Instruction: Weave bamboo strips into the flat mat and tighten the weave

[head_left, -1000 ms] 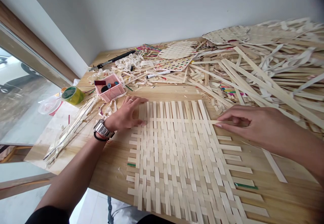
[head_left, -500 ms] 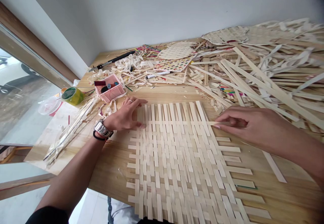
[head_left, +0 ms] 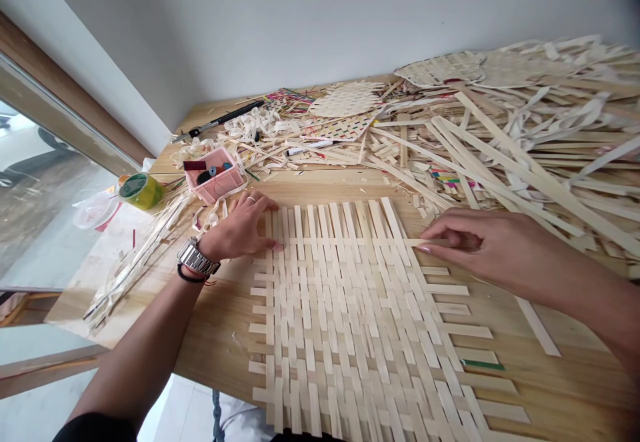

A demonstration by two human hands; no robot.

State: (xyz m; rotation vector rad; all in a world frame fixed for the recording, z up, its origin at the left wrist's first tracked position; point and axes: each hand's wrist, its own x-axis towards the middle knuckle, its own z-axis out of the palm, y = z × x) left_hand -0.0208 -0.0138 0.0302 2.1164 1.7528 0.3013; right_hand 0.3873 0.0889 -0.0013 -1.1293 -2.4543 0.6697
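Many loose strips (head_left: pixel 500 132), marker (head_left: pixel 311 148), pink basket (head_left: pixel 223 185), beyond woven mat (head_left: pixel 345 309)

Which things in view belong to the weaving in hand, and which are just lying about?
In use:
woven mat, left hand at its far left corner
crosswise strip, its end pinched by right hand

Lying about:
pink basket
yellow roll
marker
oval woven piece
piled loose strips, possibly spare stock

The woven mat (head_left: pixel 345 315) is running off the bottom edge, its upper-left corner partly covered by the left hand (head_left: pixel 244 229), while the right hand (head_left: pixel 487 242) masks part of the crosswise strip (head_left: pixel 413 243) and the left edge chops the white car (head_left: pixel 23 149).
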